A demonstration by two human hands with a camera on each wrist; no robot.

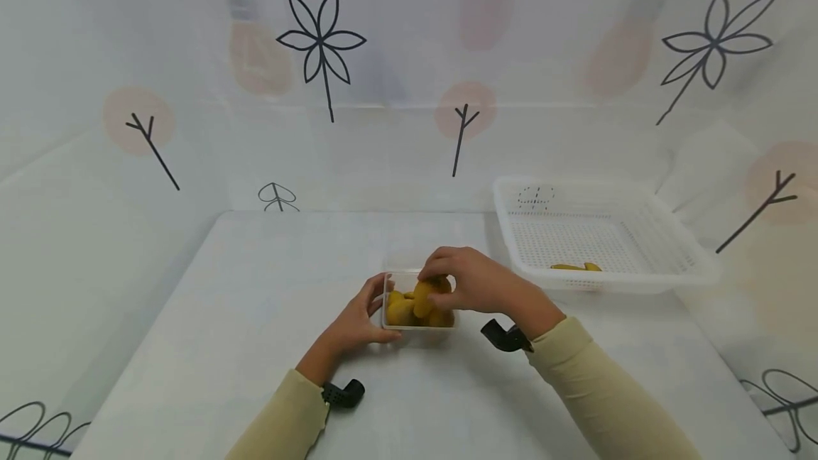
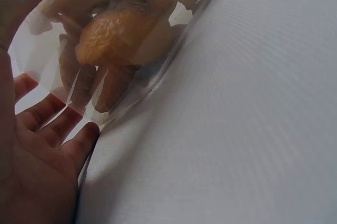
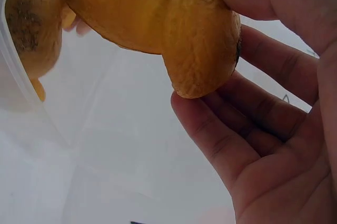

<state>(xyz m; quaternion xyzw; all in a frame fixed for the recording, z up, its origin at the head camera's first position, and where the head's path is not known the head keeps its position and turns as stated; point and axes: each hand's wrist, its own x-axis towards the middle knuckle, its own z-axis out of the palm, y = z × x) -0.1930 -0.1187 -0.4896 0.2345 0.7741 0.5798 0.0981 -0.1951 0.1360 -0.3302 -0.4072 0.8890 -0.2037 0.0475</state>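
My left hand [image 1: 354, 321] grips the left side of a clear plastic box [image 1: 418, 328], with thumb at the near corner and fingers along the far side. Several yellow mushrooms [image 1: 400, 312] lie inside; through the transparent wall in the left wrist view, their caps and stems [image 2: 124, 31] show. Over the box's right part, my right hand [image 1: 479, 281] pinches one yellow mushroom [image 3: 200, 39] by its cap between thumb and fingers. That mushroom's stem points toward the box, beside another mushroom [image 3: 34, 23] within it.
At the back right of the white table [image 1: 287, 254] stands a white perforated plastic basket [image 1: 633, 281]. A few yellow mushrooms [image 1: 575, 267] lie near its front wall, partly hidden by the rim. A patterned white cloth [image 1: 396, 148] hangs behind the table.
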